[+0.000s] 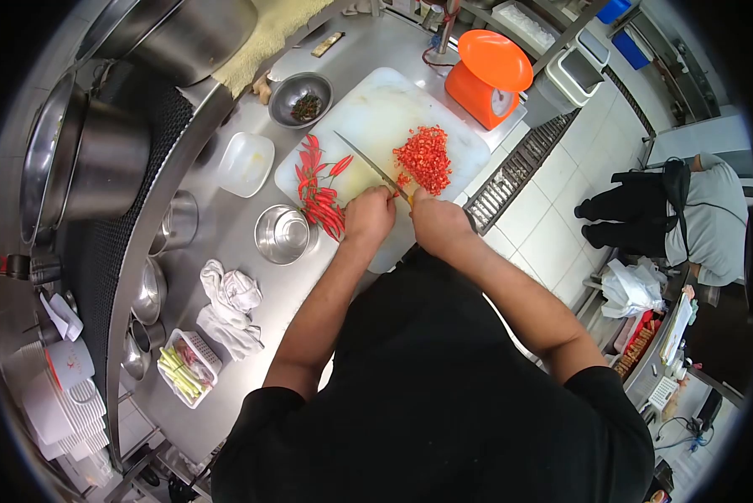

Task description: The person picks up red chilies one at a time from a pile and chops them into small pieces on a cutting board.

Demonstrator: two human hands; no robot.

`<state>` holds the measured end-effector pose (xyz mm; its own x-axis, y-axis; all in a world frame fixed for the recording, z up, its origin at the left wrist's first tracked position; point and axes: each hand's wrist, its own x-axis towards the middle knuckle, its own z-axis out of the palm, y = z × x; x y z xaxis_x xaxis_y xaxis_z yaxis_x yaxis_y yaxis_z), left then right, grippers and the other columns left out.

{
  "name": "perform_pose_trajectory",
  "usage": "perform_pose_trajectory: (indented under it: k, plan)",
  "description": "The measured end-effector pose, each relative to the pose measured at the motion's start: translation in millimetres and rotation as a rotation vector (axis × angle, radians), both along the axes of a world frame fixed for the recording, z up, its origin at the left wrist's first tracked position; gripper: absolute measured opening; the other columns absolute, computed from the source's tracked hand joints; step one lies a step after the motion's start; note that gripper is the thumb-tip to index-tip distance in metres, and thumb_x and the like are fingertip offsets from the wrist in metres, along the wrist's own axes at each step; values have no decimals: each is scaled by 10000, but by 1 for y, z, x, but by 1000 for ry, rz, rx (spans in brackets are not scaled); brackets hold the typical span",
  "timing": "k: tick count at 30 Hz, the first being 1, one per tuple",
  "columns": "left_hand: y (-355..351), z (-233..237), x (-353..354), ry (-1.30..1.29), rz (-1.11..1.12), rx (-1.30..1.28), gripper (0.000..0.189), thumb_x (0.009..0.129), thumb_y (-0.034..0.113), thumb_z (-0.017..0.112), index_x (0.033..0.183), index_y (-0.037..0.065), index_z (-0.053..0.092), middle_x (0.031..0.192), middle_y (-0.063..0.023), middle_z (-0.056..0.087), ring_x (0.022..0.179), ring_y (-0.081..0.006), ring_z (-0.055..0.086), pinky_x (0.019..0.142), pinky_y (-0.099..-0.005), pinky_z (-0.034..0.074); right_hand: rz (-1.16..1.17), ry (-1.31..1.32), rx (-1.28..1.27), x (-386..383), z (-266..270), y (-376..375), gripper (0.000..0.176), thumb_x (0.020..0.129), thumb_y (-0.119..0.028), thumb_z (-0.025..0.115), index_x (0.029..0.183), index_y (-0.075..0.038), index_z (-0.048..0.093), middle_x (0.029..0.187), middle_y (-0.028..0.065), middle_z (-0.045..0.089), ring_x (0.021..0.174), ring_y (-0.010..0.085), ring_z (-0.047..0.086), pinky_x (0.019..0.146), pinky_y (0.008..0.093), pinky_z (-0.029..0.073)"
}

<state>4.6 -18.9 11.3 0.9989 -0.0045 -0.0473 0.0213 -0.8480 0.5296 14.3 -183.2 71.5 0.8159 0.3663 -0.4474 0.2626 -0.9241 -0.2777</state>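
Note:
My right hand (439, 225) is closed around the handle of a kitchen knife (370, 162), whose long blade points to the far left across the white cutting board (376, 96). Close beside the blade, my left hand (370, 215) is closed, with a bit of red chili pepper showing at its fingertips. Whole red chili peppers (316, 189) lie in a heap on the board's left side, next to my left hand. Beyond the knife, on the right side, sits a pile of finely chopped red chili (424, 161).
Left of the board stand a steel bowl (283, 235), a white plastic tub (246, 164) and a dark bowl of chopped herbs (277, 94). An orange scale (487, 84) is at the back right. A towel (231, 308) and basket (202, 349) lie nearer. Another person (708, 210) stands at far right.

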Motion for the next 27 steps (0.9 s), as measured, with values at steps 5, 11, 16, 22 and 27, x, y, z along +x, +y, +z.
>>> perform_pose_trajectory:
  k: [5, 11, 16, 22, 27]
  plan:
    - [3, -3, 2, 23, 7, 0, 137, 896, 165, 704, 905, 37, 750, 899, -209, 741, 846, -419, 723, 793, -521, 580, -28, -45, 65, 8, -29, 0, 216, 992, -145, 573, 1124, 24, 540, 967, 233, 757, 890, 391, 774, 773, 473, 619]
    - [3, -4, 2, 17, 13, -21, 129, 904, 165, 695, 896, 52, 756, 890, -210, 743, 838, -419, 726, 788, -524, 583, 16, -28, 21, -4, 1, -2, 192, 1017, -158, 552, 1100, 14, 538, 959, 236, 755, 864, 379, 775, 757, 473, 618]
    - [3, -6, 5, 46, 23, -24, 124, 899, 158, 701, 901, 49, 759, 878, -212, 742, 829, -422, 726, 779, -521, 583, -15, -49, 54, -2, -20, 2, 203, 1011, -153, 559, 1110, 23, 536, 925, 224, 758, 830, 378, 777, 745, 470, 620]
    - [2, -1, 2, -5, 1, -19, 116, 898, 156, 701, 903, 54, 756, 868, -205, 738, 821, -421, 723, 771, -518, 583, 19, -58, 28, -5, -8, -2, 235, 1027, -189, 564, 1118, 25, 529, 907, 221, 759, 836, 381, 776, 745, 477, 617]
    - [4, -6, 7, 1, -2, -2, 124, 902, 164, 698, 905, 55, 758, 882, -210, 739, 831, -421, 724, 774, -515, 582, -42, -17, 76, -2, -23, 3, 240, 1021, -186, 565, 1122, 29, 531, 932, 226, 760, 862, 388, 773, 767, 483, 614]
